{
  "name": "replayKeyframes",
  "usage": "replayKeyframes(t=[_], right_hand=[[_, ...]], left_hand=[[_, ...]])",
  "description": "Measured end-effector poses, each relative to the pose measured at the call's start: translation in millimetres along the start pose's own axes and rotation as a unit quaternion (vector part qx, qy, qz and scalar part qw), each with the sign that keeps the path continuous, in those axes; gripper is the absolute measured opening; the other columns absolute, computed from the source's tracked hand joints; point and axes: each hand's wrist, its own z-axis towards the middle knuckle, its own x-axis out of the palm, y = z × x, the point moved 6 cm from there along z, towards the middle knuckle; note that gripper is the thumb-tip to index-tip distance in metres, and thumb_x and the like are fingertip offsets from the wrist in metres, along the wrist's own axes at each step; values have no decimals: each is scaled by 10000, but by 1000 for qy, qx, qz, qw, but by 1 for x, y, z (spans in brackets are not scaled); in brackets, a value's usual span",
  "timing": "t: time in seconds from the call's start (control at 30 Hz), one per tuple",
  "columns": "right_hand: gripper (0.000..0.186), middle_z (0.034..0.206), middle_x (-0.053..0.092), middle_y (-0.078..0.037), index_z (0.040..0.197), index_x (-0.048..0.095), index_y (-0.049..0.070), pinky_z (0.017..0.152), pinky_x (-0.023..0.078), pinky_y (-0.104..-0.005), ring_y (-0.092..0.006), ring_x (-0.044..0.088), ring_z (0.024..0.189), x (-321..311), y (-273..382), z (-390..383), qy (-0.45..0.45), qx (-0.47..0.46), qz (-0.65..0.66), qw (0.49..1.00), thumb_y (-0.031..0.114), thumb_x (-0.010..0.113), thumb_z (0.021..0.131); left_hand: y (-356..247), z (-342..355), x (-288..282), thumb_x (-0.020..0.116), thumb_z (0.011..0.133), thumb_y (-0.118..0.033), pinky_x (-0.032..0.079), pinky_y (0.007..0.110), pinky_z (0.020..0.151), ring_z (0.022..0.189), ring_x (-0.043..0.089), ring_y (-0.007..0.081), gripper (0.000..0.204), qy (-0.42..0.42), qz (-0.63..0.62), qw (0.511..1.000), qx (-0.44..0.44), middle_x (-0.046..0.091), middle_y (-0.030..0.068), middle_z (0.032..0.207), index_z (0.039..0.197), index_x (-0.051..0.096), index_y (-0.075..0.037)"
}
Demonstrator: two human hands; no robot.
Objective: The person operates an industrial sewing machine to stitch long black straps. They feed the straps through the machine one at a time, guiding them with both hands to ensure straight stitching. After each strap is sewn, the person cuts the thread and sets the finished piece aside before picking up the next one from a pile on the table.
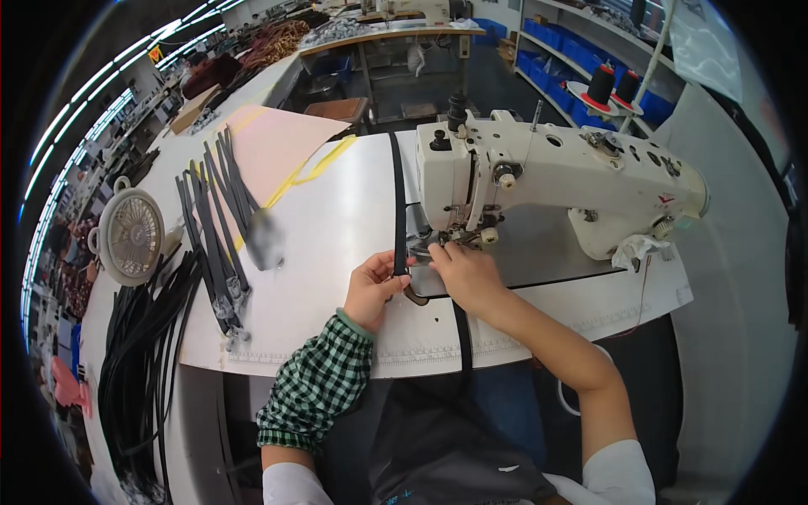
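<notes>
On the counter we count one sewing machine, one pink sheet and, by the left edge, one round basket. Beyond the far edge stand two black thread cones. We see one left hand, one right hand and two visible lengths of black strap, possibly joined. The overlapping straps toward the left edge we cannot number.

You have a round, pale, two-handled basket left of the frame, strip lights upper left, a brown stool top centre, and blue bins upper right.
</notes>
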Motion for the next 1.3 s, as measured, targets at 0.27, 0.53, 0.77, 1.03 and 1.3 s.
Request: replayKeyframes(t=[0.27,0.53,0.77,1.03,1.3], right_hand=[[241,670,541,-48,801,500,77,450,444,-333,-224,569,551,-10,-24,-18,-25,58,4,998,309,567,785],[206,643,533,-38,769,487,84,475,449,-308,-198,579,574,0,6,7,-30,3,-24,999,278,553,794],[214,613,534,-34,711,491,72,444,424,-308,-197,546,507,-20,-12,-14,-67,-10,108,992,226,637,731],[141,901,576,18,782,588,76,527,463,-291,-155,516,726,-30,14,-47,57,-202,234,949,127,665,676],[141,855,572,33,740,563,99,533,463,-274,-155,504,707,-25,7,-55,4,-206,239,949,107,674,653]], left_hand=[[-2,-1,-5,560,728,106,444,209,725,801,539,77,340,-24,-45,999,3,596,63,996,1049,514,3],[-3,0,-5,555,738,98,467,233,777,835,557,108,349,-9,-26,1000,0,578,91,1018,1067,496,-3],[-5,-2,-9,561,735,94,453,235,781,855,550,112,357,-29,-41,999,10,574,83,1028,1072,503,-7],[-9,-4,-12,573,731,86,432,224,777,856,533,100,361,-71,-13,997,32,569,50,1004,1075,526,-13],[-14,-6,-18,569,749,35,419,213,704,770,515,93,390,-91,0,996,27,560,11,853,1132,503,6]])
